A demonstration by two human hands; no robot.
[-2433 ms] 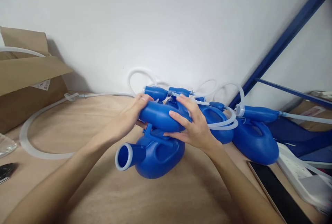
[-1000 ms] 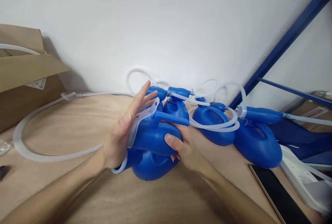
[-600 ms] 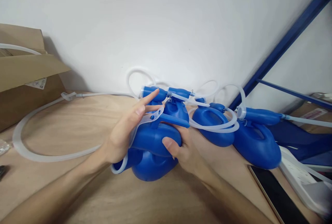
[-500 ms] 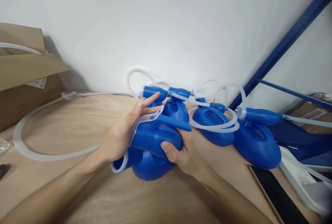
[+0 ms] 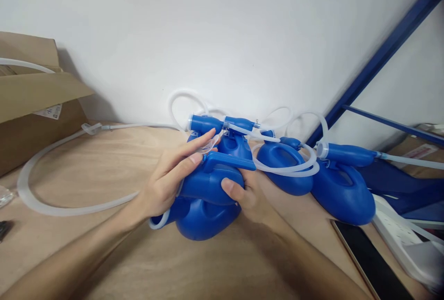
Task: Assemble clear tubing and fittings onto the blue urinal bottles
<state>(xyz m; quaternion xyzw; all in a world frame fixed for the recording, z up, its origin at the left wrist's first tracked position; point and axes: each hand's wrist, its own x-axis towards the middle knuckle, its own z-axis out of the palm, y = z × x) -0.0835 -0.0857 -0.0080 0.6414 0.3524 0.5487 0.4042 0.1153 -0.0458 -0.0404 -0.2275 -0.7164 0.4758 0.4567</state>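
Near the middle of the table, a blue plastic part (image 5: 211,184) with a flat handle-like bar lies over a blue bottle (image 5: 204,221), whose open mouth faces lower left. My right hand (image 5: 248,193) wraps round the right end of the blue part, thumb on top. On its left side, my left hand (image 5: 175,175) pinches a clear strap (image 5: 209,145) against the bar's left end, thumb on top and fingers behind. The strap's lower part is mostly hidden by my left hand.
Several blue bottles with pale tubes (image 5: 286,168) stand behind and to the right. A cardboard box (image 5: 38,128) is at the left, with a looped tube (image 5: 26,184) beside it. A phone (image 5: 371,263) and a white power strip (image 5: 398,235) lie at the right.
My left thumb has moved up and right onto the strap, which is now bent at the bar's end. My right hand keeps its hold, its thumb shifted slightly.
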